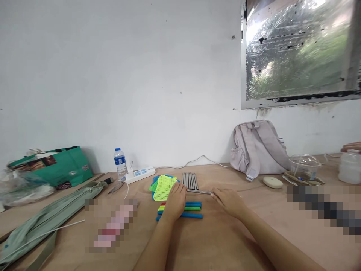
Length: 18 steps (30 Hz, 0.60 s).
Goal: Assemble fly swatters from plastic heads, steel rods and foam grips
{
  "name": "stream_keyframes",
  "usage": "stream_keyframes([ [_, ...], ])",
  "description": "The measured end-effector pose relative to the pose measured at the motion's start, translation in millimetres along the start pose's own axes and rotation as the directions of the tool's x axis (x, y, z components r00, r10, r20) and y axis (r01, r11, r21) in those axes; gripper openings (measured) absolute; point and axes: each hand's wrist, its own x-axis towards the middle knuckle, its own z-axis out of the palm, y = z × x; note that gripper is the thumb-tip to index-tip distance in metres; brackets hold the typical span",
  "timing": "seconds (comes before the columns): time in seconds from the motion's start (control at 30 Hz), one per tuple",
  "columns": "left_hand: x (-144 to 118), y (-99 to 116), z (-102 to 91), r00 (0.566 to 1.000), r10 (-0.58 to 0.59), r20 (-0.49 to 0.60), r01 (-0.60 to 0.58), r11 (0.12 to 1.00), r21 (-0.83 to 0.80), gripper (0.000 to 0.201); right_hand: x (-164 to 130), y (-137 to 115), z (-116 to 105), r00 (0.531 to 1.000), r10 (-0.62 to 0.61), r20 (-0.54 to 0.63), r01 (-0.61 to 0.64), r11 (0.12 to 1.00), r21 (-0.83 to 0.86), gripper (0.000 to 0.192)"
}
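A thin metal rod (pixel 199 192) lies level between my two hands, just above the table. Its left end is in the closed fingers of my left hand (pixel 176 201). My right hand (pixel 228 201) pinches the other end. Beyond them, a row of several similar metal rods (pixel 190 181) lies side by side. Perforated plastic fly swatter heads (pixel 165 188) are stacked beside my left hand, yellow-green on top, with green and blue below. Under my left hand are several coloured plastic tubes (pixel 193 215) in blue, green, yellow and red, partly covered by it.
A water bottle (pixel 120 163) and a white power strip (pixel 140 174) stand at the back left, near a green bag (pixel 66 167). Rightward are a backpack (pixel 258 150), a cream oval case (pixel 272 182), a clear plastic bowl (pixel 305 164) and another person's hand (pixel 352 146) on a jar.
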Motion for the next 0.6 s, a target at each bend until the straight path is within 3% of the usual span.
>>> stream_keyframes([
  [0.27, 4, 0, -10.3, 0.998, 0.059, -0.017, -0.058, 0.998, 0.018, 0.019, 5, 24, -10, 0.995, -0.097, -0.025, 0.097, 0.995, 0.021, 0.037],
  [0.4, 6, 0, -14.6, 0.995, 0.095, 0.007, -0.095, 0.994, -0.048, 0.018, 5, 35, -5, 0.992, -0.116, -0.041, 0.117, 0.993, 0.02, 0.039],
  [0.6, 0, -11, -12.5, 0.995, 0.089, 0.049, -0.082, 0.989, -0.119, 0.021, 9, 32, 4, 0.987, -0.153, -0.054, 0.155, 0.987, 0.032, 0.039],
])
